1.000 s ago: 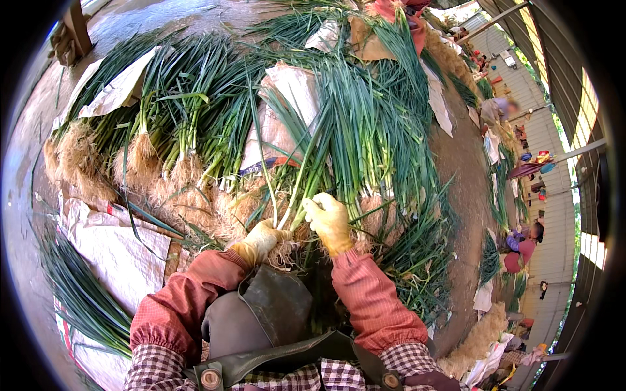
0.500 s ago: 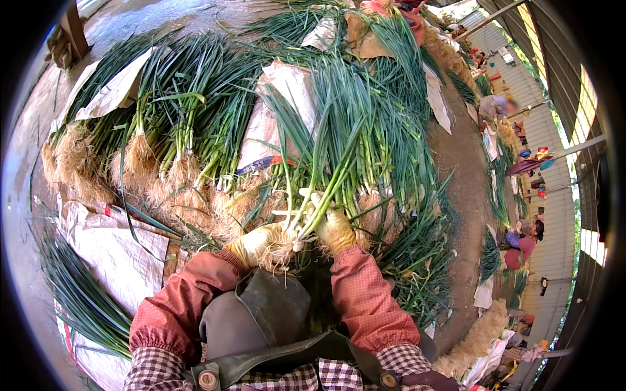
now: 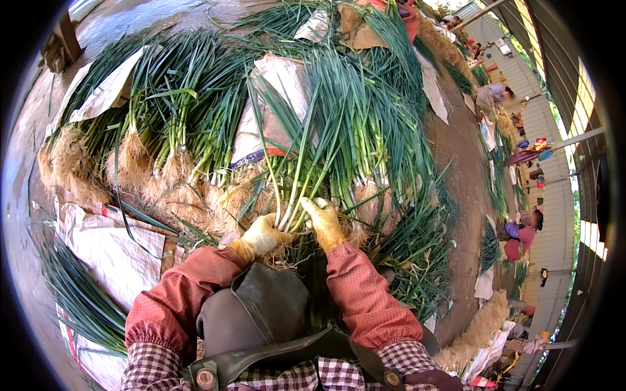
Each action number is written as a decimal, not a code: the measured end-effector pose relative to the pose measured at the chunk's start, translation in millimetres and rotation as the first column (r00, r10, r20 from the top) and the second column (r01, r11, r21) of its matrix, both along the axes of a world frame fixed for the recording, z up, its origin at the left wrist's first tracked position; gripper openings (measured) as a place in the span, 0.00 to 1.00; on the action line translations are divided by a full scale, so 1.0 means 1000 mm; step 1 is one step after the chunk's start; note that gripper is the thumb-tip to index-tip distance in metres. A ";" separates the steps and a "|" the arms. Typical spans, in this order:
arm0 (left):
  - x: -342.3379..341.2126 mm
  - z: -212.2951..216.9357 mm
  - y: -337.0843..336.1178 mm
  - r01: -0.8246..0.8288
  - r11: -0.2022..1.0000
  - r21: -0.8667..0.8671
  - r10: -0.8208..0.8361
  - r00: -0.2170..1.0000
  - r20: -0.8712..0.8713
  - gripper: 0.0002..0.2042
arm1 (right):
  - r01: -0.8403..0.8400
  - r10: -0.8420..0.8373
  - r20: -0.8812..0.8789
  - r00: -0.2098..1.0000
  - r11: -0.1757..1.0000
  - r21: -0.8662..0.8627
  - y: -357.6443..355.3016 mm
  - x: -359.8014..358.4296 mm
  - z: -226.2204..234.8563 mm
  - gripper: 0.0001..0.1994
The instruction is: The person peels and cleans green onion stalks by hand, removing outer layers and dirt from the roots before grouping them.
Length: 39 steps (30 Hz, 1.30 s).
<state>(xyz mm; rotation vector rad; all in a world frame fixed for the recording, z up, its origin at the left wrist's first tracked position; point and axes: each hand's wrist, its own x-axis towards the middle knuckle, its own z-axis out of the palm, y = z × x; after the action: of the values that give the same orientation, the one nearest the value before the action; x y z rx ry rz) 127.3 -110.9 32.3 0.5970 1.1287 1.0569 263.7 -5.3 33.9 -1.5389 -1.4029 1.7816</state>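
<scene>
Several green onions (image 3: 295, 189) with white lower stems stand between my hands, their long leaves leaning over the pile beyond. My left hand (image 3: 262, 236), in a yellowish glove, is closed round their lower stems just above the roots. Pale stringy roots (image 3: 282, 255) hang below it. My right hand (image 3: 325, 225), gloved alike, is just right of the stems. Its fingers are partly stretched and apart, fingertips close to the nearest stalk; whether they touch it is unclear. Right beyond my hands lies a large heap of green onions (image 3: 365, 124).
More rooted green onion bunches (image 3: 176, 98) lie at the left, partly under pale sacks (image 3: 107, 88). A white sack (image 3: 111, 244) and loose leaves (image 3: 85, 287) are near left. Trimmed leaves (image 3: 417, 260) litter the right. People (image 3: 521, 238) work farther right along a corrugated wall (image 3: 554, 195).
My right fingers have loosened from the stalks and spread, and the hand sits slightly lower. My left hand has shifted a little, still holding the stems. The bunch leans more to the left.
</scene>
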 end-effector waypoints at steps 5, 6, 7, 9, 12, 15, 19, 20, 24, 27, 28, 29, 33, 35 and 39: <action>-0.005 -0.004 0.002 0.033 0.992 -0.123 0.015 0.930 0.368 0.11 | 0.014 -0.365 -0.527 0.767 0.832 -0.555 0.007 0.011 0.007 0.09; -0.003 -0.001 0.002 0.041 0.993 -0.109 0.003 0.927 0.374 0.11 | 0.026 -0.392 -0.509 0.767 0.810 -0.585 0.006 0.012 0.005 0.09; 0.000 0.002 0.002 0.050 0.994 -0.096 -0.010 0.925 0.380 0.11 | 0.038 -0.419 -0.489 0.765 0.788 -0.614 0.006 0.013 0.002 0.09; 0.001 0.002 0.002 0.029 0.995 -0.091 0.009 0.920 0.392 0.11 | 0.182 -0.422 -0.270 0.865 0.767 -0.616 0.002 0.008 -0.002 0.08; -0.008 0.005 -0.004 -0.085 0.987 -0.134 0.122 0.947 0.298 0.11 | -0.235 0.334 0.348 0.876 0.926 -0.297 -0.028 0.005 0.001 0.06; -0.003 0.021 0.005 -0.010 0.988 -0.154 0.058 0.950 0.306 0.10 | -0.859 0.742 0.649 0.171 0.435 -0.271 -0.056 0.056 -0.049 0.09; -0.010 0.009 -0.003 0.006 0.984 -0.179 0.052 0.947 0.317 0.12 | -0.588 0.558 0.326 0.763 0.809 -0.008 -0.061 0.052 -0.018 0.18; -0.011 0.007 -0.004 0.025 0.980 -0.198 0.043 0.943 0.330 0.13 | -0.267 0.262 0.080 0.962 0.961 0.072 -0.053 0.047 -0.012 0.19; 0.001 -0.003 -0.002 0.167 0.986 -0.006 -0.166 0.982 0.090 0.09 | -0.162 0.115 -0.222 0.968 0.965 -0.208 -0.021 0.006 0.015 0.14; -0.005 0.011 0.001 0.193 0.971 -0.139 -0.212 0.968 -0.136 0.11 | 0.118 -0.150 -0.255 0.955 0.984 -0.136 0.017 0.027 0.010 0.07; -0.008 0.016 0.001 0.224 0.964 -0.144 -0.253 0.938 -0.235 0.11 | 0.193 -0.241 -0.341 0.909 0.966 -0.170 0.025 0.035 0.007 0.05; -0.006 0.009 0.001 0.190 0.975 -0.116 -0.205 0.969 -0.136 0.12 | 0.159 -0.192 -0.249 0.949 0.976 -0.147 0.026 0.040 0.001 0.06; -0.009 -0.016 -0.009 0.116 0.981 -0.157 -0.064 0.951 0.301 0.14 | -0.075 0.071 -0.084 0.994 0.996 -0.044 -0.013 0.000 0.004 0.09; 0.000 -0.021 -0.005 0.147 0.962 -0.229 0.024 0.792 0.610 0.17 | -0.144 0.143 0.021 0.990 0.982 0.119 -0.023 0.000 -0.004 0.11; -0.005 -0.024 -0.008 0.126 0.982 -0.140 -0.028 0.833 0.553 0.13 | 0.055 -0.096 -0.206 0.974 0.979 -0.194 -0.028 -0.009 -0.007 0.15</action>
<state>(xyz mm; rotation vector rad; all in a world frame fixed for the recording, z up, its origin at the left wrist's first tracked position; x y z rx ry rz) 122.1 -118.8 8.2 0.1719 0.6670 0.9629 254.9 -33.3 26.4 -1.4169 -1.0870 2.0116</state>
